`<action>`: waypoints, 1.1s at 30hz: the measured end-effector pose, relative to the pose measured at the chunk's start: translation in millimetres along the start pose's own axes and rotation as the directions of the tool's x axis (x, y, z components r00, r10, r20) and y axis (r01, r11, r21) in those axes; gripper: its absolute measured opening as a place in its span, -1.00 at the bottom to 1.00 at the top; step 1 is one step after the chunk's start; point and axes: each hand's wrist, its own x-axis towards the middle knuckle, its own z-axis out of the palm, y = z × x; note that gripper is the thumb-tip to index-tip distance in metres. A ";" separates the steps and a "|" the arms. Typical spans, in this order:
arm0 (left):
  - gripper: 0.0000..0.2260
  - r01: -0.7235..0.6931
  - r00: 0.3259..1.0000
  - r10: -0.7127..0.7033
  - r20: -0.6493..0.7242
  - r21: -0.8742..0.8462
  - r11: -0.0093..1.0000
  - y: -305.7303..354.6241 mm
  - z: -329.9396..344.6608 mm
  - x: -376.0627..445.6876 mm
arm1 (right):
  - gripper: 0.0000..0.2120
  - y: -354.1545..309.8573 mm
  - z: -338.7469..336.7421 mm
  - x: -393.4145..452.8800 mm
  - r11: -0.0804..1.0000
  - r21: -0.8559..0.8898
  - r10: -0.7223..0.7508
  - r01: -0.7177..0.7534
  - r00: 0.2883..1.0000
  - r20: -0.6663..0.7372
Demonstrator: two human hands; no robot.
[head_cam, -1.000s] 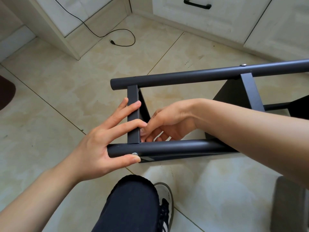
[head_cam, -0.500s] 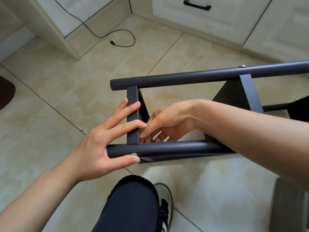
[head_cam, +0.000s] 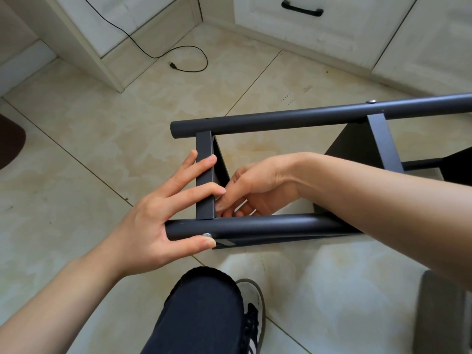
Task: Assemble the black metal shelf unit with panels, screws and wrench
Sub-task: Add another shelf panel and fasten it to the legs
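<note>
The black metal shelf unit (head_cam: 281,223) lies on its side on the tiled floor (head_cam: 89,149), its near tube running left to right just above the person's knee (head_cam: 204,302). A flat end panel (head_cam: 204,175) spans from this near tube up to the far tube (head_cam: 306,118), and both tube ends stop just left of it. A silver screw (head_cam: 207,235) sits in the near tube's front face, close to its open left end.

The left hand (head_cam: 158,221) is spread: its straight fingers lie across the end panel's outer face while the thumb presses at the screw head from below, with the near tube's end between thumb and fingers. The right hand (head_cam: 252,190) reaches in over the near tube from the right, fingers curled down behind the panel's inner edge; whether they pinch anything there cannot be told.

A second panel (head_cam: 383,146) crosses the frame farther right of the end panel, where another screw (head_cam: 370,101) shows on the far tube.

Left of the end panel the floor lies open as far as the white cabinet base (head_cam: 107,62). A black cable (head_cam: 178,57) loops on the tiles beyond the far tube, before the drawer front with its black handle (head_cam: 301,8). A trainer (head_cam: 251,315) rests beside the knee, and a grey blurred object (head_cam: 441,315) stands at the lower right.
</note>
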 end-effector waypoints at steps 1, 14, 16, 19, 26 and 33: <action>-0.49 0.000 1.000 0.000 -0.001 0.000 1.000 0.1 0.1 -0.1 | -0.91 0.8 1.1 1.4 1.000 -0.004 0.006 -0.006 1.000 -0.012; -0.49 -0.004 1.000 0.004 -0.009 0.001 1.000 -0.7 0.8 0.1 | -0.89 -0.6 -2.1 -1.0 0.993 -0.118 0.023 -0.027 0.999 -0.033; -0.49 -0.004 1.000 0.004 -0.009 0.004 1.000 -0.1 1.1 0.0 | -0.89 1.2 -1.2 1.2 0.993 -0.114 0.023 -0.028 0.999 -0.041; -0.49 -0.005 1.000 0.005 -0.008 -0.006 1.000 0.1 1.1 -0.1 | -0.91 2.5 0.5 4.4 0.996 -0.090 -0.023 0.019 0.999 -0.042; -0.49 -0.003 1.000 0.003 -0.006 0.001 1.000 1.1 0.3 0.0 | -0.88 1.8 -0.2 4.4 0.992 -0.124 0.018 -0.022 0.999 -0.033; -0.49 0.003 1.000 -0.003 -0.007 0.003 1.000 1.1 0.1 0.0 | -0.91 2.4 -0.8 4.5 0.996 -0.085 -0.030 0.027 0.999 -0.025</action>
